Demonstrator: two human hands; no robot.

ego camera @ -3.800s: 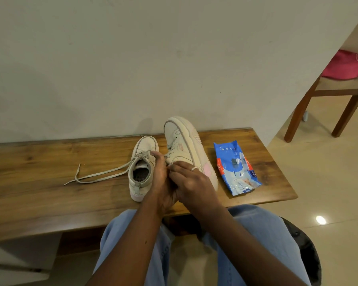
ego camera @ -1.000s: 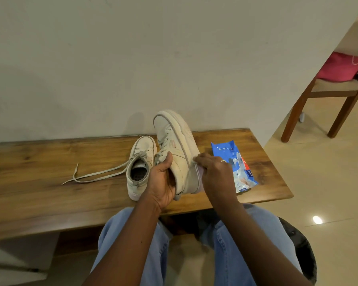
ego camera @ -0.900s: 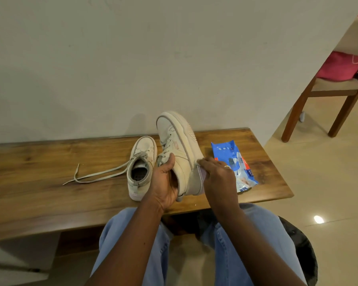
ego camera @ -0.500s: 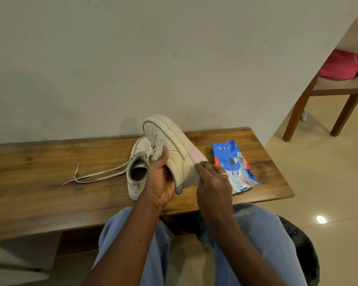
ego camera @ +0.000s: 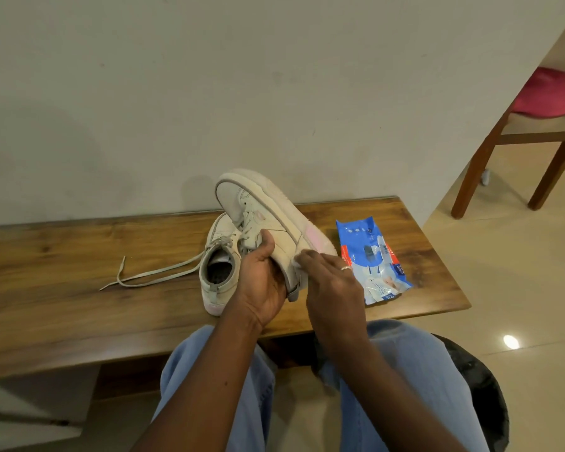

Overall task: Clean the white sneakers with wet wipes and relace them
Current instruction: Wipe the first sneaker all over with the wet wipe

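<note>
On the left half of the bench point(ego camera: 62, 288) a loose lace point(ego camera: 150, 276) lies flat, with its ends toward the left end. It runs to the second sneaker point(ego camera: 216, 282), which stands on its sole near the front edge, about the middle of the bench, with the heel toward the person. Its lace is in the eyelets but not tied.

Just to the right, the left hand point(ego camera: 262, 282) grips the other sneaker point(ego camera: 268, 216) at its opening, the thumb curled over the tongue. This sneaker is tilted on its side with the toe up toward the wall. I cannot tell if its heel touches the bench.

The right hand point(ego camera: 335, 282) has bent fingers and pinches a wet wipe point(ego camera: 300, 264) against the side of this sneaker near the heel. Only a small white part of the wipe shows. The pack of wipes point(ego camera: 371, 259) lies flat toward the right end of the bench, just beside the right hand.

I judge that the cleaning step is in hand, at the rear side of the held sneaker. The next move calls for firm strokes along the sole edge, where a pink mark sits. The left hand should turn the shoe to offer a fresh side. Relacing comes after both shoes are wiped.
</note>
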